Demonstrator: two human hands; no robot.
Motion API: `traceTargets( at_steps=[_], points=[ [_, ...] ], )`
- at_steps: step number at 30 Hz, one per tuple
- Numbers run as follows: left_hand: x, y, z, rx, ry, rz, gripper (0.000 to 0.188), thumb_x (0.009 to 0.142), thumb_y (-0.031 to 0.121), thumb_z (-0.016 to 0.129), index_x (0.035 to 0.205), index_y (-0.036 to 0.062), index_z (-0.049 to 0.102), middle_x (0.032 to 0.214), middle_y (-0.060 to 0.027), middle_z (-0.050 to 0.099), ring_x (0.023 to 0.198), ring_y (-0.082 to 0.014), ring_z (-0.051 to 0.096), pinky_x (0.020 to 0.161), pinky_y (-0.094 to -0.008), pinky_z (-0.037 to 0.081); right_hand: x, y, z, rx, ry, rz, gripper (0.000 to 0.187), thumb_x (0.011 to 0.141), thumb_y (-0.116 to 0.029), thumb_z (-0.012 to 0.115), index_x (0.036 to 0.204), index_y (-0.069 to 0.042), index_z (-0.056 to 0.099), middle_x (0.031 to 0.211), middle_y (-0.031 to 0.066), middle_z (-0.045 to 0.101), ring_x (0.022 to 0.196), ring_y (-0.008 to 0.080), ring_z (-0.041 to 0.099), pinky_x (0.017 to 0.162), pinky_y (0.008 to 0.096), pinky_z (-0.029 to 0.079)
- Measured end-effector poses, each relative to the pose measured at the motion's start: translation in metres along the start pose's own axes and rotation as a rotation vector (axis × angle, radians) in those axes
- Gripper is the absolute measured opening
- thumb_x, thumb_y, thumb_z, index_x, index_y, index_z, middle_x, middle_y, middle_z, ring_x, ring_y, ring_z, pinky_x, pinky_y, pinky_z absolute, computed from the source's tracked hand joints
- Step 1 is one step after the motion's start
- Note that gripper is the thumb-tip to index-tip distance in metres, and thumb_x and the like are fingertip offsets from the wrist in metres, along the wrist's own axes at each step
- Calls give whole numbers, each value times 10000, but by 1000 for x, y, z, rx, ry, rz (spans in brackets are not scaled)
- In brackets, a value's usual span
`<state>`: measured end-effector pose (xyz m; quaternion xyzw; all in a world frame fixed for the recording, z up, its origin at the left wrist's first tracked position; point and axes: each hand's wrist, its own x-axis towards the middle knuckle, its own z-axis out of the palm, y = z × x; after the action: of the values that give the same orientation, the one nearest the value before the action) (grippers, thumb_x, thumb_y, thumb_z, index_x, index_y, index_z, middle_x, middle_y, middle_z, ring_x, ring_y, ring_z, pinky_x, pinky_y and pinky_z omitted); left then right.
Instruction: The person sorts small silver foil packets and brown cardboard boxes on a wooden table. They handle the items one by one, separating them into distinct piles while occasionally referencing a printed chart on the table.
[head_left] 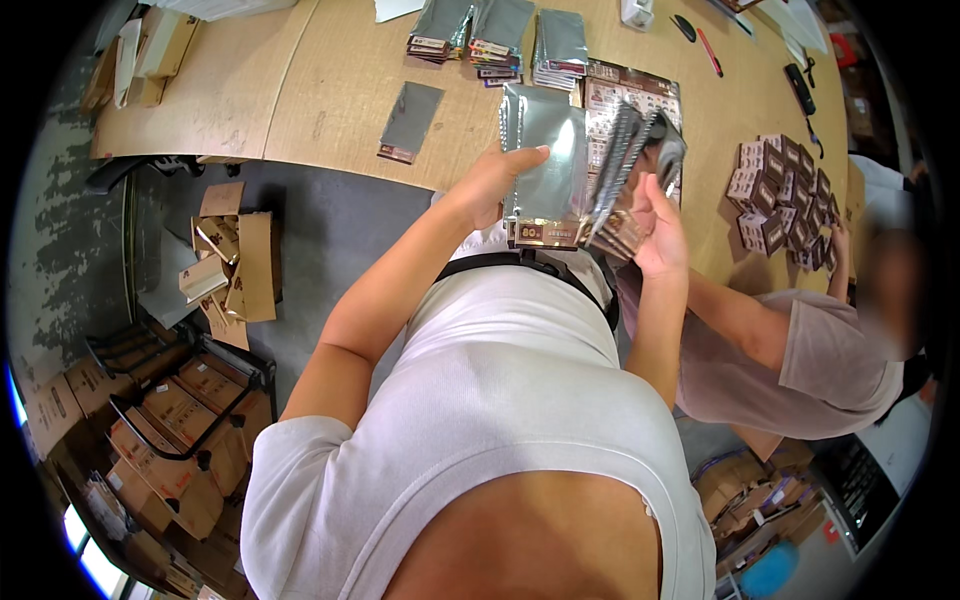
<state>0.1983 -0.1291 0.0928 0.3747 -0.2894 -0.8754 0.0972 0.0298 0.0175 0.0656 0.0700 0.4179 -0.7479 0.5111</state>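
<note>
My left hand (490, 185) is closed on a stack of flat silver foil packets (550, 150), its thumb lying across the top one. Each packet has a brown printed band at its near end. A fanned bunch of similar foil packets (612, 170) is gripped by my right hand (660, 238), tilted and partly blurred, its near ends touching or close to the left stack. Behind them lies a brown-and-white printed sheet or pack (650, 90). One foil packet (412, 115) lies alone on the table to the left. Farther back are three packet piles (440, 22), (500, 30), (560, 45).
A pile of small brown printed boxes (785, 200) sits at the right, beside a co-worker (800, 360) whose arm reaches toward the table. A red pen (710, 52) lies far right. An opened carton (258, 265) and a cart of boxes (200, 400) stand on the floor at left.
</note>
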Motion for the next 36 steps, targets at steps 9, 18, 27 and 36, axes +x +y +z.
traceTargets(
  at_steps=[9, 18, 27, 36],
  points=[
    [14, -13, -6, 312, 135, 43, 439, 794, 286, 548, 1125, 13, 458, 1041, -124, 544, 884, -212, 565, 739, -344, 466, -18, 21, 40, -283, 22, 0, 299, 768, -122, 643, 1023, -75, 494, 938, -13, 540, 818, 32, 502, 681, 179, 423],
    [7, -10, -15, 26, 6, -38, 349, 854, 248, 446, 1096, -3, 471, 972, -113, 566, 821, -196, 592, 736, -335, 498, 3, -1, -9, -65, 56, -58, 152, 784, -120, 624, 863, -65, 506, 867, 9, 575, 797, 66, 557, 697, 232, 474],
    [-6, -5, 1, 194, 85, 58, 346, 775, 125, 588, 1054, -36, 462, 952, -130, 568, 820, -200, 584, 647, -328, 498, -16, 18, 27, -168, -114, 171, 231, 778, -151, 632, 970, -106, 511, 871, -34, 556, 756, 22, 524, 673, 230, 480],
    [-6, -6, -8, 128, 27, 63, 296, 836, 259, 520, 986, 4, 509, 839, -65, 572, 652, -129, 568, 519, -253, 469, -16, 23, 35, -293, 28, -32, 270, 771, -133, 638, 996, -98, 493, 878, -30, 528, 726, 27, 480, 564, 163, 391]
  ],
)
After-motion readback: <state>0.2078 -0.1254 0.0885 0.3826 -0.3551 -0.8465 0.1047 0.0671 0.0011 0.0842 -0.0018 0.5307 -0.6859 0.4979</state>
